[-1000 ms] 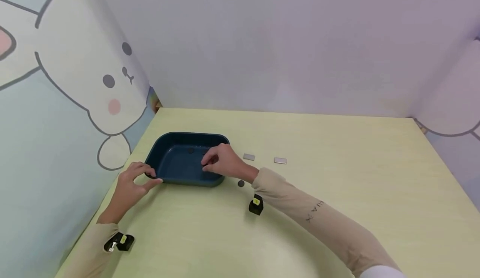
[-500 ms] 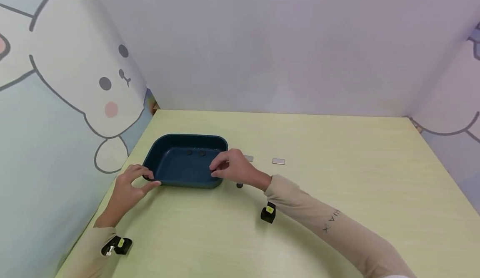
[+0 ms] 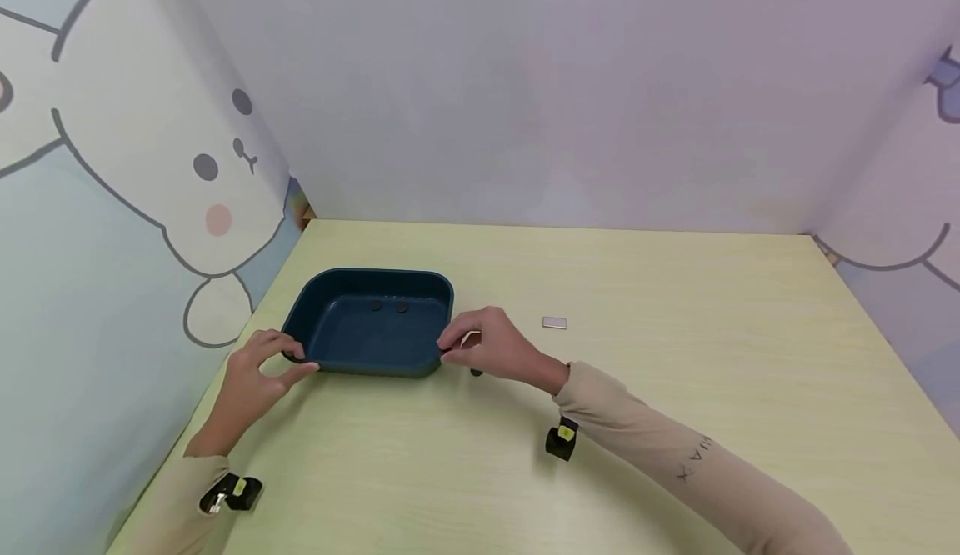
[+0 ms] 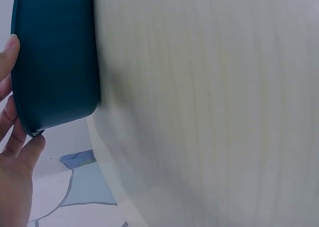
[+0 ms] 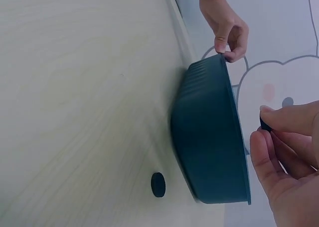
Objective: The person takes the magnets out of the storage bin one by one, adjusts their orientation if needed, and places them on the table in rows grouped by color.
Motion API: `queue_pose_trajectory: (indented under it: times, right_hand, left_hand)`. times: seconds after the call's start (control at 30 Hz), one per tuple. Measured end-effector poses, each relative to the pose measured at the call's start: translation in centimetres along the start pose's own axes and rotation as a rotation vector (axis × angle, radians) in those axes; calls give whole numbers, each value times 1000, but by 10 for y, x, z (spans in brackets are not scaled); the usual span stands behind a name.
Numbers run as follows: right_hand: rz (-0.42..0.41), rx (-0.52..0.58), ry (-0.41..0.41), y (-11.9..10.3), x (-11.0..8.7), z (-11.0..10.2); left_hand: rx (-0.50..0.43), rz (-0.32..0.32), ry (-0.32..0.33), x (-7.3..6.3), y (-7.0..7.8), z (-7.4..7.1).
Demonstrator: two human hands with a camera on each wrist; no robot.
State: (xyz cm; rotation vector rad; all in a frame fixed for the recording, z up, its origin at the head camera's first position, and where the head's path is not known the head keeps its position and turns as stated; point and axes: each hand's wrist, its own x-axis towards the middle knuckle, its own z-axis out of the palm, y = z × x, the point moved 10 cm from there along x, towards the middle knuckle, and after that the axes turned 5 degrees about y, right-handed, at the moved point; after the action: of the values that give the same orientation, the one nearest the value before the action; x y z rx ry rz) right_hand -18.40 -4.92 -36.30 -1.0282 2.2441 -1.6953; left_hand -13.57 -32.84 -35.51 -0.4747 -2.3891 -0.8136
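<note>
A dark blue-green rectangular tray (image 3: pixel 367 334) stands at the table's left side. My left hand (image 3: pixel 258 380) grips its near-left rim between thumb and fingers. Two small dark round discs (image 3: pixel 402 307) lie inside, toward the back wall. My right hand (image 3: pixel 491 344), just off the tray's right side, pinches a small black disc (image 5: pixel 265 123) between thumb and fingertip. Below that hand, another black disc (image 5: pixel 158 184) lies on the table, mostly covered in the head view. A thin silver rectangular piece (image 3: pixel 555 322) lies flat to the right of my right hand.
The pale wooden table (image 3: pixel 675 355) runs back to a plain wall (image 3: pixel 562 97). Close by the tray on the left is a wall with a cartoon rabbit (image 3: pixel 150 122). A small black camera (image 3: pixel 561 438) sits at my right wrist.
My right hand has moved right, from over the tray to beside its right wall. It now covers a second silver piece seen earlier. My left hand stays on the rim.
</note>
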Motion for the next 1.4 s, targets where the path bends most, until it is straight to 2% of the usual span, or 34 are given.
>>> queue_pose_trajectory:
  times: [0.17,0.33,0.67,0.93,1.13,1.4]
  right_hand:
    - [20,12,16,5,-6,-5]
    - [43,10,39,19,-13,-8]
    - [74,-27,70,34,-32,-18]
    - [107,-28,65,20,-40,-22]
    - [140,-47,59,46,-46,-25]
    - [96,-69,45,52,-49,-32]
  left_hand:
    - [-4,16,8,0,1,-2]
    - [-12,35,25,0,2,-2]
    - [-26,23,22,1,-1,1]
    - [-29,10,27,0,-2,-1]
    - [-15,7,16,0,-2,0]
    - [3,0,13,-1,-4,1]
